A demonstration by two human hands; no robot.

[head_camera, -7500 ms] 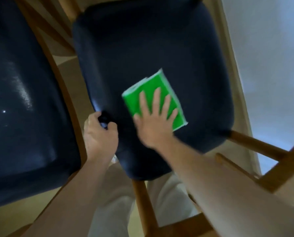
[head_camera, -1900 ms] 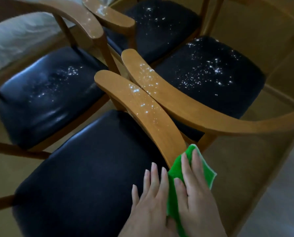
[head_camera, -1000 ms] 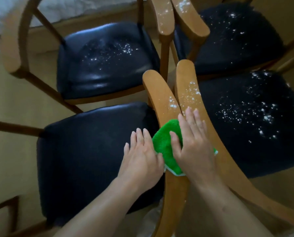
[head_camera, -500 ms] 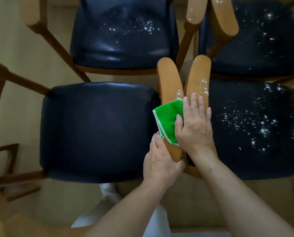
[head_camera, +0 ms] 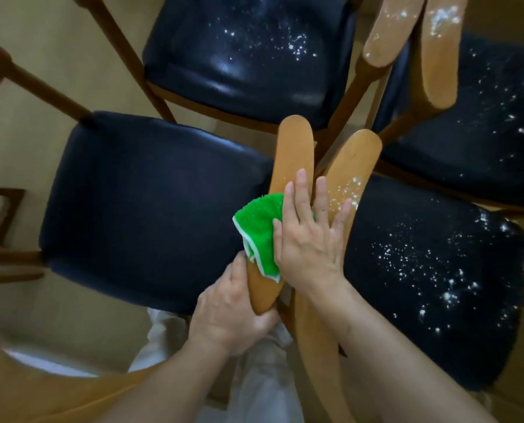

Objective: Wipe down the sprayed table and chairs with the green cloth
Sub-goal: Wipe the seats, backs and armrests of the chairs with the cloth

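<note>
Green cloth (head_camera: pixel 262 230) sat on the chair's wooden armrest (head_camera: pixel 288 178), my right hand (head_camera: pixel 311 239) flat on it, fingers apart, to press. Left hand (head_camera: pixel 230 312) was clamped round the armrest's near end, steadying it.

Green cloth (head_camera: pixel 259 230) — bunched, white-edged — draped over a wooden chair armrest (head_camera: pixel 291 154).
</note>
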